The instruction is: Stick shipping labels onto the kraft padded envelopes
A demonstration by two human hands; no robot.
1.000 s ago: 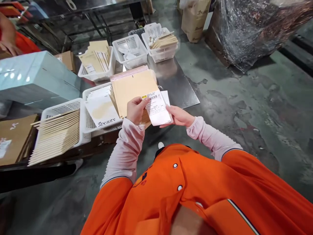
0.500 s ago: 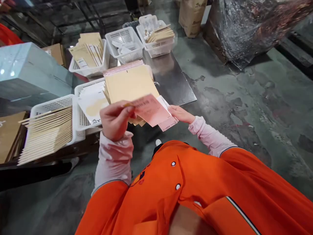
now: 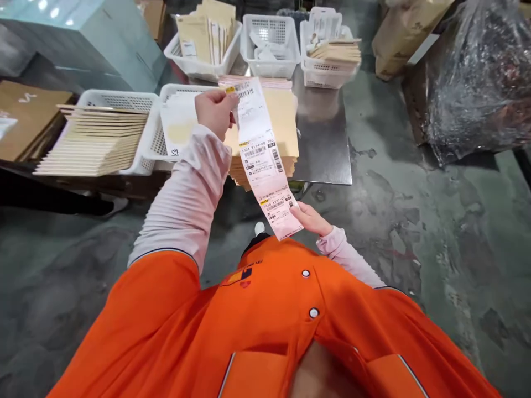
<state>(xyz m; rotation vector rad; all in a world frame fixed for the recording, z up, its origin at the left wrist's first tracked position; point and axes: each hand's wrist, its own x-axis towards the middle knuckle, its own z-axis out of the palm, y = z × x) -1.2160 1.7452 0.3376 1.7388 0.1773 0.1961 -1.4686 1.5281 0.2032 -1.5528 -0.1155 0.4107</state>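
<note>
A long strip of printed shipping labels (image 3: 260, 160) hangs stretched between my two hands, its barcodes and text facing up toward me. My left hand (image 3: 216, 110) pinches the strip's upper end. The lower end is held by my right hand (image 3: 311, 218), thumb on top and fingers behind, near my waist. Behind the strip lies a stack of tan padded envelopes (image 3: 282, 121) on the metal table (image 3: 326, 149); the strip and my left hand cover part of it.
Left of the stack, a white basket (image 3: 153, 146) holds white printed mailers, and another basket (image 3: 112, 99) holds a row of envelopes. More baskets (image 3: 269, 66) line the table's back. A plastic-wrapped load (image 3: 473, 83) stands on the floor at right.
The strip, folded before, is now drawn out long. My left hand has risen and moved away from my right hand. The camera's view has shifted, so the table appears higher and further right.
</note>
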